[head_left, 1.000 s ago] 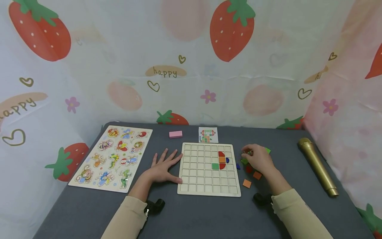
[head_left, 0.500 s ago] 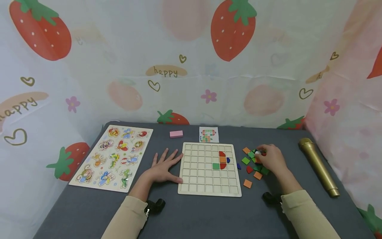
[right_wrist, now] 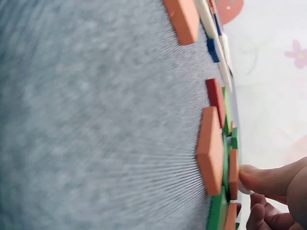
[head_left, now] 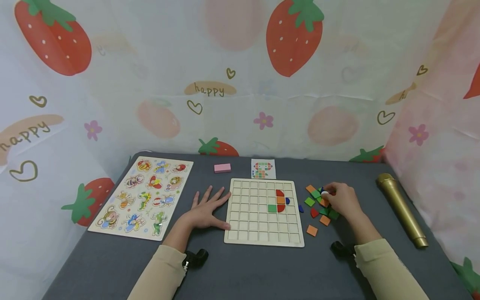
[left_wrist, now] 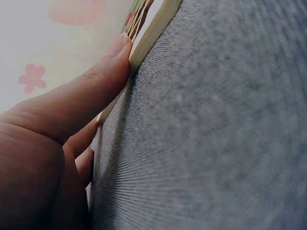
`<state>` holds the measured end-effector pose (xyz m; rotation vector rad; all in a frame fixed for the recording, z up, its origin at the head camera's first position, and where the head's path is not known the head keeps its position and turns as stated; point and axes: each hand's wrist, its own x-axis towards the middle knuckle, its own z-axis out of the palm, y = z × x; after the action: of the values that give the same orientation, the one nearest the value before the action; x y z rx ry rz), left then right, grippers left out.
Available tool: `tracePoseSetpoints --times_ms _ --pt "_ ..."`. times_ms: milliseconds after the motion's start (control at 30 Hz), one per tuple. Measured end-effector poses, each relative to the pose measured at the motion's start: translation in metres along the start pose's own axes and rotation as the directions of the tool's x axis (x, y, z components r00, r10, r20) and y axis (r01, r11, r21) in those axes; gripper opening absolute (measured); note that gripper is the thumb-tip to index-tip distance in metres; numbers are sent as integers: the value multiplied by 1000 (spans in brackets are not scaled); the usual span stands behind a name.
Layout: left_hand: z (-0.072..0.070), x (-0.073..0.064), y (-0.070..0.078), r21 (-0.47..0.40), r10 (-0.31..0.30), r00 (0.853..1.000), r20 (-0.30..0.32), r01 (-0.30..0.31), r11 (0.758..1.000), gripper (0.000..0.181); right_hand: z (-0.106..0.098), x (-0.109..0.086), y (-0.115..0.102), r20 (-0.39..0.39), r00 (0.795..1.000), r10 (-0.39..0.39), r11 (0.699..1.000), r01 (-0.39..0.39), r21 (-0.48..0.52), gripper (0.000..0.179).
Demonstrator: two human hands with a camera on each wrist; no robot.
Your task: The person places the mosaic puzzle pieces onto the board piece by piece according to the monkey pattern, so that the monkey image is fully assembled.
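Note:
A pale wooden grid board (head_left: 247, 225) lies at mid-table, with several coloured tiles set in its right part, among them a green square (head_left: 272, 208) and an orange square (head_left: 280, 200). My left hand (head_left: 205, 212) spreads flat at the board's left side; in the left wrist view its thumb (left_wrist: 103, 72) touches the board's edge (left_wrist: 151, 36). To the right of the board, my right hand (head_left: 342, 201) is over a pile of loose tiles, its thumb and fingers curled round a small white piece (head_left: 325, 193). In the right wrist view the thumb (right_wrist: 264, 179) is beside an orange tile (right_wrist: 233, 175).
Behind the board is a small pattern card (head_left: 263, 168), with a pink block (head_left: 222, 168) to its left. An insect picture board (head_left: 140, 198) takes up the left side. A gold microphone (head_left: 402, 210) lies at the far right. Loose orange tiles (head_left: 312, 230) are near the board.
My right hand has moved right, away from the board, uncovering more of the tile pile, and its fingers have come to a white piece. The left hand stays at the board's edge.

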<state>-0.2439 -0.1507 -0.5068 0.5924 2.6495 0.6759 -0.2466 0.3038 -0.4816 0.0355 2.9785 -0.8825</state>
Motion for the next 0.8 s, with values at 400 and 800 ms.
tracePoseSetpoints --times_ms 400,800 --pt "0 0 0 -5 6 1000 1 -6 1000 110 -4 -8 -20 -23 999 -37 995 39 94 29" --pt "1 1 -1 -10 16 1000 2 -16 1000 110 14 -14 -44 6 985 -173 943 164 289 30"
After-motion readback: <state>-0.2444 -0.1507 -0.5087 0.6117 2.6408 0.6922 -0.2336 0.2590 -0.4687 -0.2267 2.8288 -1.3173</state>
